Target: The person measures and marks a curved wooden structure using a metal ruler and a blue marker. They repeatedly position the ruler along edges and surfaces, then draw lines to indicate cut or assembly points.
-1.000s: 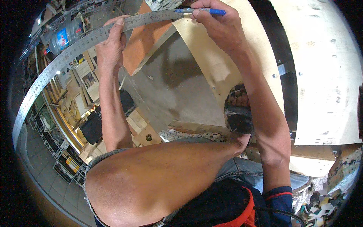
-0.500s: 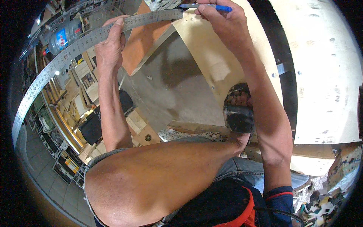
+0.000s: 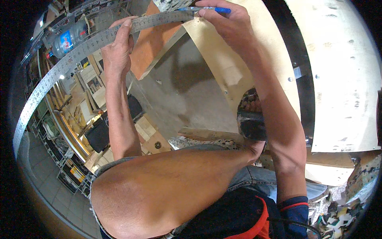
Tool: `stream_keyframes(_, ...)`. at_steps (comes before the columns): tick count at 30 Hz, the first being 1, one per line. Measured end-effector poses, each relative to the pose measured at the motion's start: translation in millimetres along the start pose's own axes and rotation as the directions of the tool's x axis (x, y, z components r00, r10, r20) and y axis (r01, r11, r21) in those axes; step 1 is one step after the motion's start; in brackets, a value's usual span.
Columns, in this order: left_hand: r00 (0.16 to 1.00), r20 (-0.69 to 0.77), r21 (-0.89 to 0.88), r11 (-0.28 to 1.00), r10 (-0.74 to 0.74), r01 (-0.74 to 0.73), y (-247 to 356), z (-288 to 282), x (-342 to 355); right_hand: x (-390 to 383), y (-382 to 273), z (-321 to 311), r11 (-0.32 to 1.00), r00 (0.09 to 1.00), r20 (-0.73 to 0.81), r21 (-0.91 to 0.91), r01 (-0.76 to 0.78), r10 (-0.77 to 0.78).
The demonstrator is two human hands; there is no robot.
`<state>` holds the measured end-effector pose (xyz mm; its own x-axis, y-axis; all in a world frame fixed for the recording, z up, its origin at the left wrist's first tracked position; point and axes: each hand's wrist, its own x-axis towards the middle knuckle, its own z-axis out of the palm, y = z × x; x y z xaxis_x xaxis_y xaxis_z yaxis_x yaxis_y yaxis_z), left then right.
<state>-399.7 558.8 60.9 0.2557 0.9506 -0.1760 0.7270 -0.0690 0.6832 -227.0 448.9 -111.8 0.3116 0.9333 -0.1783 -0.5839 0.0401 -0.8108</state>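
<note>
The left hand (image 3: 117, 49) presses its fingers flat on a long steel ruler (image 3: 79, 46), its grip spread along the blade, pinning it near the top of the frame. The ruler runs from the upper middle, where it crosses the edge of a pale plywood board (image 3: 223, 63), and curves down the left side of the view. The right hand (image 3: 229, 24) has its grip pinched on a blue pen (image 3: 207, 8), whose tip end lies just beside the ruler's upper edge over the board.

Compared with the earlier pictures, the right hand and pen sit slightly farther left along the ruler, and the pen's blue end now pokes out close behind the knuckles. The left hand has kept its place on the blade, and the ruler lies along the same line.

A bare knee (image 3: 167, 187) fills the lower middle, a plastic water bottle (image 3: 67, 40) lies behind the ruler at upper left, and an orange-brown board (image 3: 149, 49) leans beneath the ruler between the hands.
</note>
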Motion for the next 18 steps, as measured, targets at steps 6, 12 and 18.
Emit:
stream_keyframes(6, 1.0, -0.017, -0.011, 1.0, 0.0, 0.0, -1.4, 2.6, -0.1, -0.2, 11.5, 3.7, 0.999, 1.0, 0.009, 0.029, 0.022, -0.022)
stream_keyframes(12, 0.999, -0.033, -0.005, 1.0, 0.007, -0.008, -1.9, 3.4, -0.1, 0.0, 9.3, 6.8, 0.997, 0.999, 0.017, -0.054, 0.047, -0.047)
stream_keyframes(18, 1.0, -0.027, 0.002, 1.0, 0.002, -0.002, -0.2, 2.4, -0.3, 1.3, 13.4, 7.9, 0.999, 0.998, 0.059, 0.031, -0.02, 0.018)
